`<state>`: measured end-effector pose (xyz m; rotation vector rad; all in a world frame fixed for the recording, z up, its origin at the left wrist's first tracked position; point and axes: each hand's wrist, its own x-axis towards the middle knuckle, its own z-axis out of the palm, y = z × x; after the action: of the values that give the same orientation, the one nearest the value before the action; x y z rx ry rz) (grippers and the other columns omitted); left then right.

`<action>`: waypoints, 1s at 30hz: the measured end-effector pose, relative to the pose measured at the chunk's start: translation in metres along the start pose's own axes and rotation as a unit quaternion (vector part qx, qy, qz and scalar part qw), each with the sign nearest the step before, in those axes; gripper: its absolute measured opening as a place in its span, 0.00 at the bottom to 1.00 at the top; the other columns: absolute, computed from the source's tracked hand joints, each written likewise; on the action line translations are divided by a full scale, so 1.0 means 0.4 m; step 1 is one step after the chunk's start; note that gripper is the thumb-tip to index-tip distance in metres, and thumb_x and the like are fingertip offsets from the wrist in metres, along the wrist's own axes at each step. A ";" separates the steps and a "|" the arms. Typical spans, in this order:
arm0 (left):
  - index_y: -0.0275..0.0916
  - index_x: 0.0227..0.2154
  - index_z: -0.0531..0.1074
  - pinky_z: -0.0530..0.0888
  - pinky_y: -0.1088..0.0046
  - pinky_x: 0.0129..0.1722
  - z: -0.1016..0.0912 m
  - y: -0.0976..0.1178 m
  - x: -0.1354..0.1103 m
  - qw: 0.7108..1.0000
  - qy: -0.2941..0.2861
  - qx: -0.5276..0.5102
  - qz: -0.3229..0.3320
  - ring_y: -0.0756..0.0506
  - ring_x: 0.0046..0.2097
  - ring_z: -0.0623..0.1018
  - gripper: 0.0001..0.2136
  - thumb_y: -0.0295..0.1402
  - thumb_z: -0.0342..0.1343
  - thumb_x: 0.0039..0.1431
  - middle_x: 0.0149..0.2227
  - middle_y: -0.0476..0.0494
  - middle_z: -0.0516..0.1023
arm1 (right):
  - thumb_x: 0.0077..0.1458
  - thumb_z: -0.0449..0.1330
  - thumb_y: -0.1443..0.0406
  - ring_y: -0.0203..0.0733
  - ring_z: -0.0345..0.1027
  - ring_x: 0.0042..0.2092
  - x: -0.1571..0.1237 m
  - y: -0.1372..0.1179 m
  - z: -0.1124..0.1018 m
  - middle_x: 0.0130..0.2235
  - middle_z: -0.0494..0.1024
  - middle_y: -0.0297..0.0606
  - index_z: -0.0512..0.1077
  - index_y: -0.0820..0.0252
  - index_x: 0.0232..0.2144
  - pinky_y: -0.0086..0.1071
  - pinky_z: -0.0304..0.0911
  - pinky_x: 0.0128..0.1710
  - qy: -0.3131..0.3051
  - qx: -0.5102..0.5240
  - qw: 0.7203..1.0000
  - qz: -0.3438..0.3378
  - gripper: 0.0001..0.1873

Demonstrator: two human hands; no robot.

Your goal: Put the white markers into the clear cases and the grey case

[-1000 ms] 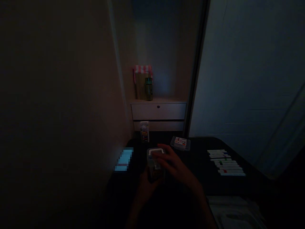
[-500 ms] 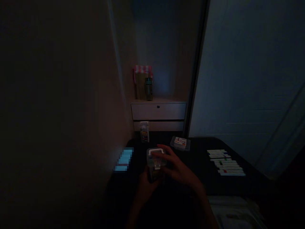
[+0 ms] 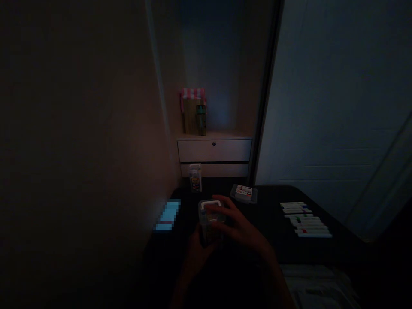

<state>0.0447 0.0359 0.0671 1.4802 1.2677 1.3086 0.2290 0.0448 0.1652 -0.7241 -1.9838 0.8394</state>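
Observation:
A clear plastic storage container point(image 3: 210, 213) with a white handle on its lid stands upright between my hands at the middle of the dark table. My left hand point(image 3: 197, 251) is wrapped round its lower part from the left and front. From the right, my right hand point(image 3: 236, 223) grips the lid's edge, its fingers reaching across the top and the thumb side low at the front. Dim light hides what is inside. Behind it, a similar tall clear container point(image 3: 195, 178) with a printed label stands near the drawers.
A flat clear case point(image 3: 243, 193) with a label lies at the back. Several white markers point(image 3: 309, 221) lie in a row at right. A blurred, bright phone-like rectangle point(image 3: 167, 216) is at left. Plastic packaging point(image 3: 317, 287) sits front right. A bottle point(image 3: 201, 120) stands on the shelf.
My right hand's lower finger has shifted slightly up at the front of the lid. The container and my left hand stay nearly in place.

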 end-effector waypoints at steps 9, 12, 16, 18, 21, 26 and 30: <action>0.37 0.54 0.74 0.79 0.59 0.49 0.000 0.003 0.000 1.000 0.004 -0.007 -0.007 0.33 0.49 0.84 0.30 0.41 0.72 0.47 0.48 0.36 0.85 | 0.65 0.63 0.54 0.51 0.56 0.70 0.000 0.002 -0.003 0.70 0.57 0.39 0.72 0.43 0.62 0.48 0.54 0.71 -0.004 -0.016 1.000 -0.004 0.24; 0.37 0.55 0.73 0.79 0.60 0.48 0.001 0.004 -0.001 1.000 -0.001 -0.010 -0.008 0.34 0.48 0.84 0.31 0.41 0.71 0.48 0.47 0.37 0.85 | 0.63 0.65 0.54 0.51 0.56 0.70 0.003 0.007 -0.003 0.70 0.58 0.39 0.73 0.43 0.61 0.47 0.53 0.71 -0.002 -0.018 1.000 -0.005 0.25; 0.38 0.54 0.73 0.79 0.59 0.49 0.001 0.001 -0.001 1.000 -0.001 -0.004 0.002 0.34 0.49 0.83 0.29 0.39 0.71 0.49 0.48 0.38 0.85 | 0.61 0.67 0.54 0.52 0.58 0.69 0.005 0.006 -0.001 0.69 0.60 0.39 0.74 0.43 0.60 0.47 0.54 0.70 0.007 -0.019 1.000 -0.004 0.25; 0.38 0.54 0.73 0.79 0.60 0.49 0.000 -0.002 -0.001 1.000 -0.004 -0.006 0.007 0.34 0.49 0.83 0.29 0.38 0.70 0.49 0.48 0.38 0.85 | 0.61 0.67 0.54 0.52 0.59 0.68 0.007 0.002 0.001 0.68 0.61 0.39 0.75 0.43 0.59 0.46 0.56 0.69 0.014 -0.017 1.000 -0.003 0.24; 0.38 0.55 0.72 0.79 0.60 0.48 -0.001 -0.002 -0.001 1.000 -0.011 -0.008 0.002 0.35 0.48 0.84 0.29 0.38 0.70 0.50 0.47 0.38 0.85 | 0.62 0.67 0.54 0.51 0.61 0.67 0.008 -0.003 0.002 0.67 0.63 0.40 0.76 0.43 0.58 0.46 0.60 0.67 0.018 -0.017 1.000 -0.003 0.22; 0.38 0.55 0.72 0.79 0.61 0.49 -0.001 0.004 0.000 1.000 -0.014 -0.010 -0.006 0.35 0.50 0.83 0.30 0.38 0.70 0.49 0.48 0.38 0.85 | 0.62 0.67 0.55 0.51 0.61 0.67 0.009 -0.001 -0.001 0.67 0.62 0.40 0.76 0.43 0.58 0.46 0.59 0.68 0.015 -0.023 1.000 -0.007 0.22; 0.37 0.55 0.72 0.78 0.61 0.50 0.000 0.000 0.001 1.000 -0.006 -0.004 -0.005 0.35 0.50 0.83 0.30 0.39 0.71 0.49 0.48 0.38 0.85 | 0.62 0.66 0.55 0.51 0.61 0.67 0.009 0.000 -0.001 0.66 0.63 0.39 0.76 0.43 0.58 0.47 0.60 0.67 0.017 -0.017 1.000 -0.010 0.22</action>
<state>0.0445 0.0362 0.0673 1.4720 1.2584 1.2961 0.2275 0.0475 0.1672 -0.7318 -1.9762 0.7774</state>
